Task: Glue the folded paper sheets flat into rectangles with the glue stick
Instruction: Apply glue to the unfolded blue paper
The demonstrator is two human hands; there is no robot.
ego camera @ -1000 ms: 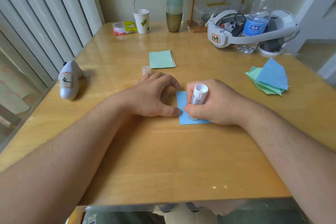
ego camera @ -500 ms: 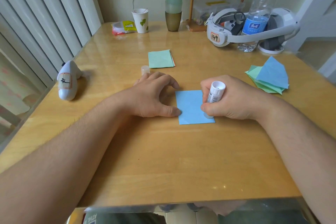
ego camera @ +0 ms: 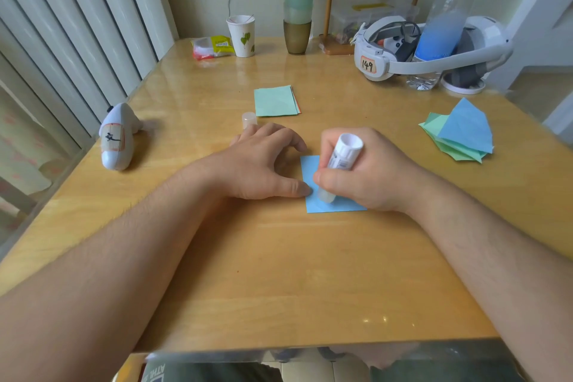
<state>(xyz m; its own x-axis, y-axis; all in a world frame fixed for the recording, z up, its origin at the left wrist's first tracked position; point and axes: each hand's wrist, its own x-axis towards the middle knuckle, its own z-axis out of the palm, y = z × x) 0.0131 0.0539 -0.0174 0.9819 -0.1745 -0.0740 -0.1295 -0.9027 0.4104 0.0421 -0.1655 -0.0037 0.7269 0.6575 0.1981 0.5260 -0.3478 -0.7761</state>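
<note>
Having swung back leftward, the right hand [ego camera: 369, 174] is gripping the glue stick [ego camera: 339, 169], rubbing the blue sheet [ego camera: 310, 166] while the left hand [ego camera: 263, 164], fingers loosely spread at nine o'clock, is pinning it to the worktop [ego camera: 279, 273]; pressing flat likely comes next.

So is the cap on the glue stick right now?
No, the cap stands on the table, apart from the glue stick the right hand grips.

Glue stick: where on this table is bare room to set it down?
The near table between the forearms is bare. A second patch lies between the green stack and the loose sheets. Crowded spots: around the blue sheet, where the left hand and right hand meet, and the back edge by the headset.
</note>
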